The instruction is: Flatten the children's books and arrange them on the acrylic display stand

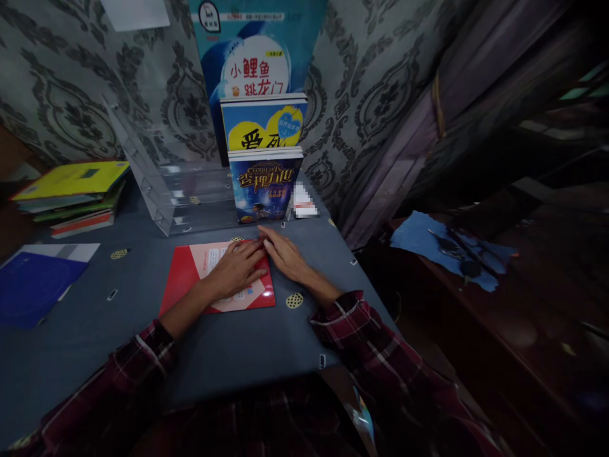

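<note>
Touching red booklet point(187, 273), left hand point(234, 270) lies before "小鲤鱼跳龙门" book point(259, 54).

The red book point(183, 273) has a smooth, glossy paper cover, and the upright books point(265, 184) look printed on sleek card. The rack point(155, 197) is clear, shiny plastic; the desk point(228, 355) wears a matt, smooth covering (cloth or vinyl, hard to tell which). The sleeves point(349, 324) and the curtain point(397, 152) are dull, soft-looking cloth.
</note>
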A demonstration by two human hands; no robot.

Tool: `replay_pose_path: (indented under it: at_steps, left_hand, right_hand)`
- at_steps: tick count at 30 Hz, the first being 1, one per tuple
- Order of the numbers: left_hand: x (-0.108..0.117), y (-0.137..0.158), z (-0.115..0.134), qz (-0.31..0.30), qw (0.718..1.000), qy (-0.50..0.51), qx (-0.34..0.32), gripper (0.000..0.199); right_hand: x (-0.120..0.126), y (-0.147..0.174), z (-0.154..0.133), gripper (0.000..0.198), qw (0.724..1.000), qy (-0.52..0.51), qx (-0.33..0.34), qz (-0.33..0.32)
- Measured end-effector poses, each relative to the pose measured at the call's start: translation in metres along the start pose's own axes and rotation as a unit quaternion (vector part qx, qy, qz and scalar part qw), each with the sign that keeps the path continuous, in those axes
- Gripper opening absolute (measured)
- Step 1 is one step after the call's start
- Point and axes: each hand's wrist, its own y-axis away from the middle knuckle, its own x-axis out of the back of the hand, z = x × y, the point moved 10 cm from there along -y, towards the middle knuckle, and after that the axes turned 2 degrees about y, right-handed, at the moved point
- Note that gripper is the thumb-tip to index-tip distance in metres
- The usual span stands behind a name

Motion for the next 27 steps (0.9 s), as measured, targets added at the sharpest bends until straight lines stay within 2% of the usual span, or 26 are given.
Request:
replay_pose_path:
  at_steps: [8,12,18,22,27]
  left_hand:
    - [0.005,0.007,0.003,0.036,0.999,0.017,-0.01,0.04]
    - [0.005,0.023,-0.005,0.036,0.999,0.017,0.015,0.043]
    - [0.003,0.071,-0.049,0.007,0.993,-0.023,0.118,0.057]
    - [0.005,0.111,-0.083,0.011,0.981,-0.055,0.186,0.063]
    - [0.007,0.139,-0.099,0.031,0.972,-0.071,0.22,0.062]
  right_hand:
    - [-0.007,0.001,-0.003,0.045,0.999,0.041,0.018,-0.008]
    - [-0.011,0.005,-0.008,0.041,0.996,0.085,0.027,-0.022]
    - [-0.01,0.008,-0.017,0.041,0.991,0.115,0.039,-0.055]
    - [-0.011,0.009,-0.021,0.04,0.987,0.139,0.032,-0.068]
    - [-0.02,0.011,-0.032,0.043,0.978,0.196,0.021,-0.074]
